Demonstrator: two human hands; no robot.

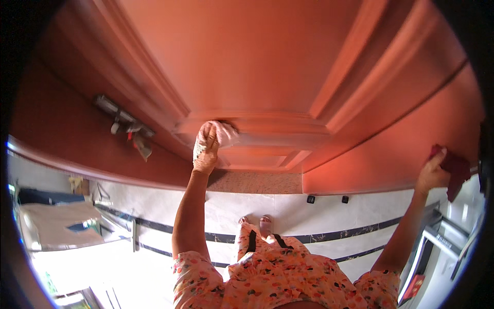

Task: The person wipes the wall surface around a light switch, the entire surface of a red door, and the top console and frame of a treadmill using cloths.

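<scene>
My left hand (pixel 205 152) presses a pale pink cloth (pixel 227 133) against a red-brown panelled door (pixel 247 58), at the moulding above its small lower panel. Part of the cloth shows on the hand's left side too. Out to the right, my right hand (pixel 434 174) grips a dark maroon cloth (pixel 457 166), which hangs down beside the door's side panel (pixel 386 154). The upper part of this cloth lies at the side panel's surface; whether it presses there I cannot tell. A metal door handle (pixel 125 116), blurred, with something like keys hanging from it, is left of my left hand.
Below the door lies a speckled stone threshold (pixel 254 182). My sandalled feet stand on pale floor tiles (pixel 285 210) with dark bands. Two small black objects (pixel 310 199) sit near the side panel's base. A metal frame (pixel 444 241) stands at right, a cloth-covered rack (pixel 61 222) at left.
</scene>
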